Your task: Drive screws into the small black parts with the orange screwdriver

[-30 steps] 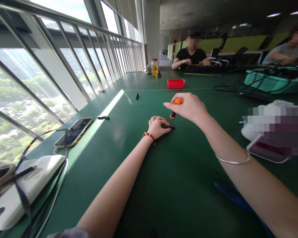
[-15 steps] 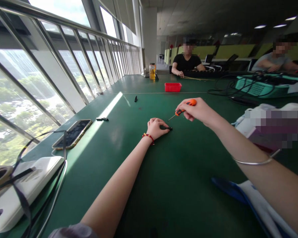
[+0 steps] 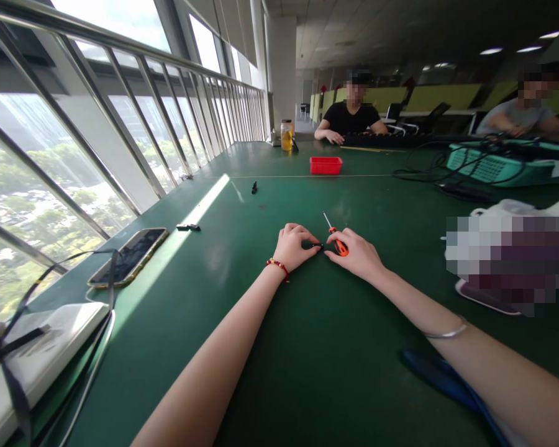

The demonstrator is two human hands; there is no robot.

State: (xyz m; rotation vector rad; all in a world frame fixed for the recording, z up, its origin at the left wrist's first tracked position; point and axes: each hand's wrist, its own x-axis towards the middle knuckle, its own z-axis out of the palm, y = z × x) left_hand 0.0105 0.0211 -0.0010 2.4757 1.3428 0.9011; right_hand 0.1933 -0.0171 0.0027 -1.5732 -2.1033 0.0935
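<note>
My left hand (image 3: 296, 246) pinches a small black part (image 3: 315, 246) close to the green tabletop (image 3: 270, 323); what kind of part it is does not show. Just to its right, my right hand (image 3: 356, 251) is curled around the handle of an orange and black screwdriver (image 3: 340, 244). The metal shaft points up and away from me. My right thumb and index fingertip are apart beside the black part's end. Two more small black pieces lie on the table, one (image 3: 189, 228) to the left and another (image 3: 254, 187) farther back.
A red tray (image 3: 326, 166) stands farther back. At left lie a phone (image 3: 128, 257) and a white power strip (image 3: 69, 338) with cables. A teal basket (image 3: 498, 167) holds cables at right, behind a blurred white bundle (image 3: 489, 214). Two people sit beyond the table.
My right hand has come down and left, close to my left hand. The screwdriver has turned, its tip now pointing away instead of toward the black part. My left hand has stayed nearly in place.
</note>
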